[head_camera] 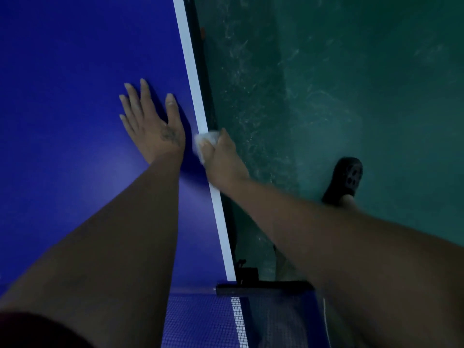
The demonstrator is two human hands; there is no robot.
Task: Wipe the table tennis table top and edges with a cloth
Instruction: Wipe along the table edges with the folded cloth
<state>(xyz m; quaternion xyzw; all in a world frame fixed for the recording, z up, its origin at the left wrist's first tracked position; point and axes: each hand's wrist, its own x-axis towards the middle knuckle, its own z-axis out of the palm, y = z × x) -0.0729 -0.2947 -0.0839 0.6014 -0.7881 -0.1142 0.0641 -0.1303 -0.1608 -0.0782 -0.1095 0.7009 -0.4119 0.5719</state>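
Note:
The blue table tennis table [62, 96] fills the left half of the view, with a white sideline stripe [190, 71] along its right edge. My left hand [150, 121] lies flat on the blue top close to the stripe, fingers straight and spread. My right hand [221, 156] grips a small bunched white cloth [206, 140] and holds it against the table's side edge, on the white stripe, just right of my left hand. Most of the cloth is hidden inside my fist.
The net [200, 320] and its dark post clamp [251, 285] sit at the bottom centre, under my forearms. A green floor [351, 84] stretches to the right of the table. My foot in a dark sandal [346, 179] stands on it.

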